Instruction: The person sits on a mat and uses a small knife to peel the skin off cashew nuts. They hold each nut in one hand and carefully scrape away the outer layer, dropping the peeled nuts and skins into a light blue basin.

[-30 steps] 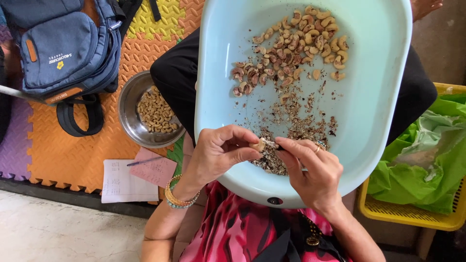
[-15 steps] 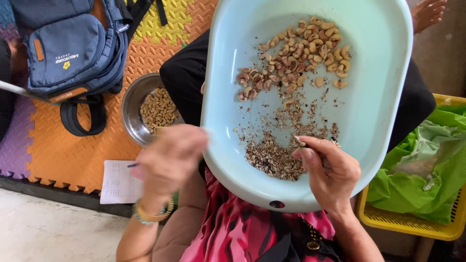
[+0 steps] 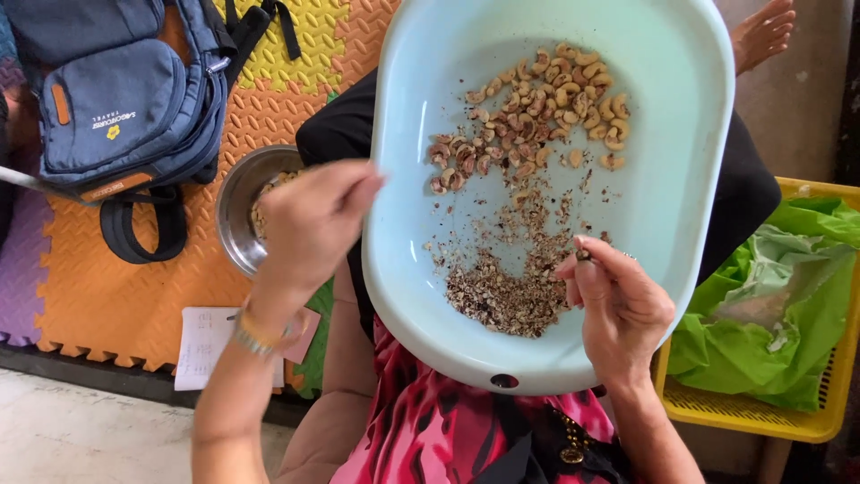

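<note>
Head view: left hand [image 3: 309, 224] (formerly mid-basin [image 3: 681, 224]) bowlward [image 3: 235, 202].

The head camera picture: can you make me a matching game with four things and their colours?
Things:
1. basin holding the nuts
2. backpack
3. crate on the floor
4. small bowl under the left hand

Colours:
A. yellow
B. silver metal
C. pale blue
D. dark blue with orange trim

Pairs: 1-C, 2-D, 3-A, 4-B
</note>
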